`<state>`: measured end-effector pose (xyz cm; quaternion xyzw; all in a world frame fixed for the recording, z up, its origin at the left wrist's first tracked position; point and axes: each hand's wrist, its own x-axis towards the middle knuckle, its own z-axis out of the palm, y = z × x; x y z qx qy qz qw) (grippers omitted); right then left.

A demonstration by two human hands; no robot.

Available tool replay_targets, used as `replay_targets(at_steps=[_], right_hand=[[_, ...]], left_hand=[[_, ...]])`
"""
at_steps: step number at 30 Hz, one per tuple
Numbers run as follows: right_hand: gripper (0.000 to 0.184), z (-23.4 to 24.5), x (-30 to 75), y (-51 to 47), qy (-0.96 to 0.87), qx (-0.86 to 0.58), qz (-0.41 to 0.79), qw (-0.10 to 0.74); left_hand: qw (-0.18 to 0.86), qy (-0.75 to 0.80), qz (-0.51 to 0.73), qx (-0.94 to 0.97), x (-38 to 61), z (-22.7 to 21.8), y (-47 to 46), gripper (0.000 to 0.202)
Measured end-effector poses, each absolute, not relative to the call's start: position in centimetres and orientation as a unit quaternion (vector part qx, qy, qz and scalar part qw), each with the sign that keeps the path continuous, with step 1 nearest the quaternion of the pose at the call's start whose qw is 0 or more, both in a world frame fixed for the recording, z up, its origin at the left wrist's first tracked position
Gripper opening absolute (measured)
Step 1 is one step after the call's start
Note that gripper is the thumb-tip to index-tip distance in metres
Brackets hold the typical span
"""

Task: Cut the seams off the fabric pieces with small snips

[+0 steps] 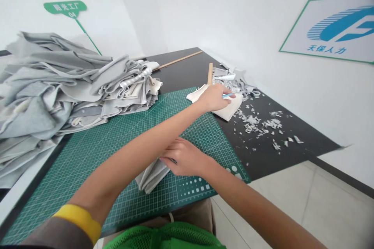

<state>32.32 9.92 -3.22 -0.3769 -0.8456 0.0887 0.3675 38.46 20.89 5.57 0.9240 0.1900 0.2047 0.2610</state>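
My left hand [214, 98] reaches across to the far side of the green cutting mat [187, 105]. It pinches a small blue-and-white tool [228, 95], perhaps a seam ripper, against a cream fabric piece [229, 108]. Nearer me, my right hand [182, 158] grips a folded grey fabric piece [151, 175] lying on the mat. A small dark item shows at its fingertips, too small to name. To the left of both hands rises a large heap of grey and cream fabric pieces [55, 85].
Fabric scraps [257, 122] lie scattered on the black tabletop [295, 132] right of the mat, with a thicker clump at the back corner. Wooden sticks [178, 60] lie behind the mat. White walls bound the far and right sides. A green mesh item [163, 237] sits at my lap.
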Motion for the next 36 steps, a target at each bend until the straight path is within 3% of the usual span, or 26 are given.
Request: replay_targets(at_steps=[2,6,9,12,16,21,30,36], right_hand=[[0.020,-3.2,32.5,10.1,-0.818,-0.409,0.081,0.395],[0.018,-3.0,32.9,10.3,-0.779,-0.463,0.100,0.410],[0.016,-2.8,33.0,10.6,-0.752,-0.494,0.116,0.422],[0.013,-2.5,32.9,11.4,-0.727,-0.518,0.136,0.430],[0.007,-1.9,32.2,13.1,-0.749,-0.502,0.187,0.390],[0.015,-2.0,30.8,14.8,-0.789,-0.466,0.235,0.324],[0.007,-2.3,29.3,14.9,-0.800,-0.477,0.193,0.306],[0.012,1.5,31.6,13.5,-0.743,-0.542,0.107,0.378]], left_hand=[[0.239,0.185,0.207,0.930,38.3,5.0,20.9,0.011],[0.225,0.206,0.233,0.923,34.6,6.2,21.6,0.041],[0.255,0.205,0.224,0.918,29.7,7.8,22.8,0.028],[0.290,0.209,0.223,0.907,23.7,8.1,23.7,0.035],[0.320,0.270,0.237,0.877,15.5,5.7,24.4,0.035],[0.355,0.334,0.240,0.839,8.1,1.7,24.1,0.035],[0.398,0.343,0.281,0.803,5.2,-2.5,22.2,0.037],[0.394,0.332,0.312,0.798,4.7,-3.1,21.4,0.028]])
